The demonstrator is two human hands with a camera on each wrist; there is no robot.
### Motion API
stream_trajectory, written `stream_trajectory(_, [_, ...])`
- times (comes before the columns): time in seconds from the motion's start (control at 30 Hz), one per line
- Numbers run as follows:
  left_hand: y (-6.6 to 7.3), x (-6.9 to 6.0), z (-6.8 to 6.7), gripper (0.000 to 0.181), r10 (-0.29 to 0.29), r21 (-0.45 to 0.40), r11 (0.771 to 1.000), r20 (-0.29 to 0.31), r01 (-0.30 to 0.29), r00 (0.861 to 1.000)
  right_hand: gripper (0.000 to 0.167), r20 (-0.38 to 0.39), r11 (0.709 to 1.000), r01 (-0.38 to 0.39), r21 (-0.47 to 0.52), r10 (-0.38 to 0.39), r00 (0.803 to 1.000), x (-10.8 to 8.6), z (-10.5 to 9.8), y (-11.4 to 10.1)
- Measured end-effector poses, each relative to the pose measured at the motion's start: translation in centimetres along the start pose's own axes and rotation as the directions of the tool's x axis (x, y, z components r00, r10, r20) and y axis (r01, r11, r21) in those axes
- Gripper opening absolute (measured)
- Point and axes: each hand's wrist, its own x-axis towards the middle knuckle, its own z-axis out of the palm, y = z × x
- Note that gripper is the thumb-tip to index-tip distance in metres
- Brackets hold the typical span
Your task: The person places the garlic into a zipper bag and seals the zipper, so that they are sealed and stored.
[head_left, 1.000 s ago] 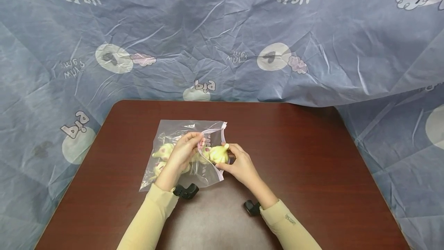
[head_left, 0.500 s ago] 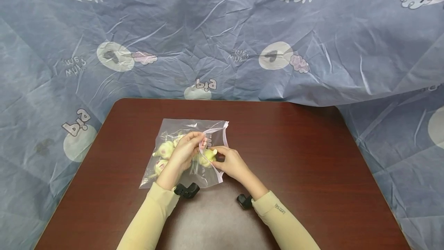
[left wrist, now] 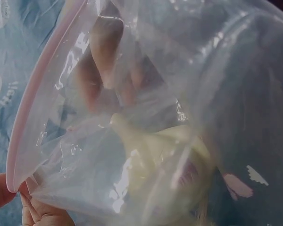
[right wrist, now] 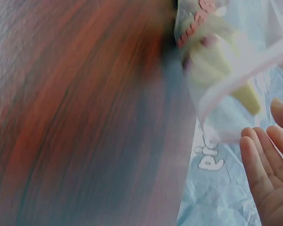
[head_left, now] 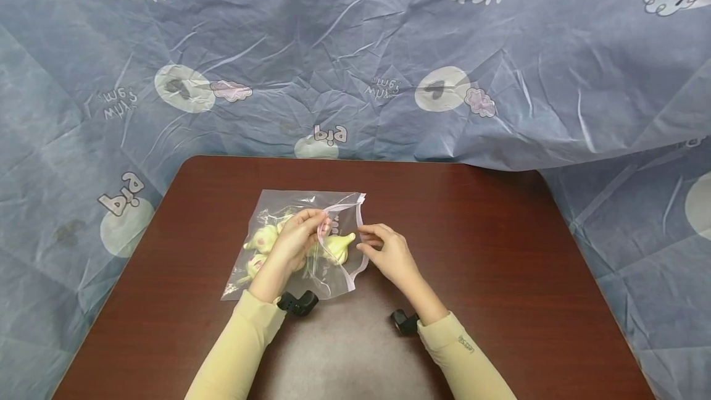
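A clear zip bag [head_left: 328, 286] lies on the table with its pink-edged mouth toward the right. My left hand [head_left: 294, 241] pinches the upper lip of that mouth, lifting it, as the left wrist view also shows at the pink rim [left wrist: 30, 101]. Inside the opening sits a pale garlic bulb [head_left: 337, 248], its stem pointing right. Several more garlic bulbs [head_left: 262, 239] lie deeper in the bag, partly hidden by my left hand. Just outside the mouth, my right hand [head_left: 390, 256] holds nothing, fingers extended and apart from the bulb; in the right wrist view its fingers [right wrist: 257, 160] are loose.
The dark red-brown table [head_left: 500, 276] extends around the bag. Behind it hangs a blue printed cloth [head_left: 355, 66], which also drapes along both sides. A black wrist camera sits on each wrist, the left one [head_left: 298, 304] close to the bag's near edge.
My right hand carried a garlic bulb leftward into the bag's mouth, let it go and drew back to the right. My left hand stays on the bag's lip.
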Motion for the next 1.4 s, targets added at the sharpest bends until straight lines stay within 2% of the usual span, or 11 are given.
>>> stream_trajectory(0.13, [0.1, -0.1, 0.1, 0.005, 0.001, -0.001, 1.0, -0.005, -0.001, 1.0, 0.027, -0.083, 1.0, -0.009, -0.021, 0.007, 0.997, -0.1, -0.6, 0.5])
stream_trajectory(0.27, [0.2, -0.1, -0.1, 0.006, 0.006, 0.01, 1.0, -0.004, -0.006, 1.0, 0.026, -0.117, 0.998, -0.045, -0.037, 0.04, 0.992, -0.3, -0.5, 1.4])
stream_trajectory(0.53, [0.6, -0.5, 0.1, 0.008, 0.013, 0.005, 1.0, -0.002, -0.013, 1.0, 0.03, -0.073, 0.983, -0.177, -0.038, 0.174, 0.982, -0.6, 0.6, 2.6])
stream_trajectory(0.97, [0.5, -0.4, -0.1, 0.007, 0.018, 0.002, 1.0, 0.004, -0.018, 1.0, 0.025, -0.048, 0.969, -0.216, -0.12, 0.212, 0.976, -1.1, 1.6, 3.0])
stream_trajectory(1.17, [0.4, -0.4, 0.0, 0.007, 0.022, 0.023, 1.0, -0.019, -0.022, 1.0, 0.015, -0.069, 0.972, -0.229, -0.051, 0.225, 0.972, -0.9, 1.7, 2.5])
stream_trajectory(1.4, [0.4, -0.4, 0.2, 0.008, 0.044, 0.032, 0.999, -0.025, -0.043, 0.999, 0.015, -0.061, 0.97, -0.236, 0.058, 0.239, 0.969, 0.1, 1.1, 0.5])
